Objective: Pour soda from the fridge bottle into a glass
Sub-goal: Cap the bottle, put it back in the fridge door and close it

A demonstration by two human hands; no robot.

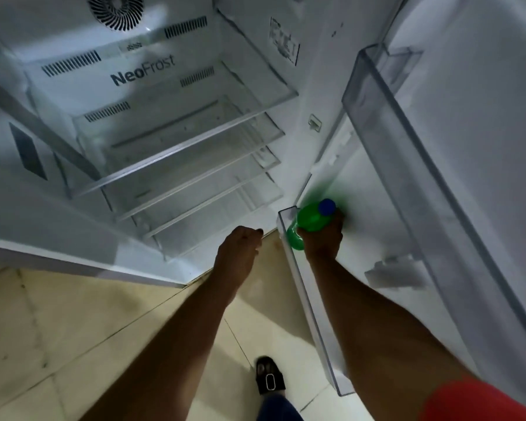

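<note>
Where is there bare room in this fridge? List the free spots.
The glass shelves are all bare, wall to wall. The lower door bin is free behind the green bottle gripped by the right hand. The upper door bin looks empty. Nowhere is crowded.

Both forearms are bare. A red sleeve (480, 402) shows at lower right. At bottom centre, blue trousers (278, 408) and a black shoe (269, 376).

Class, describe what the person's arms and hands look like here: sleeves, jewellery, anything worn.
Both forearms are bare. The right arm shows a red short sleeve near the shoulder. No watch or bracelet shows on the left arm; rings cannot be made out.
</note>
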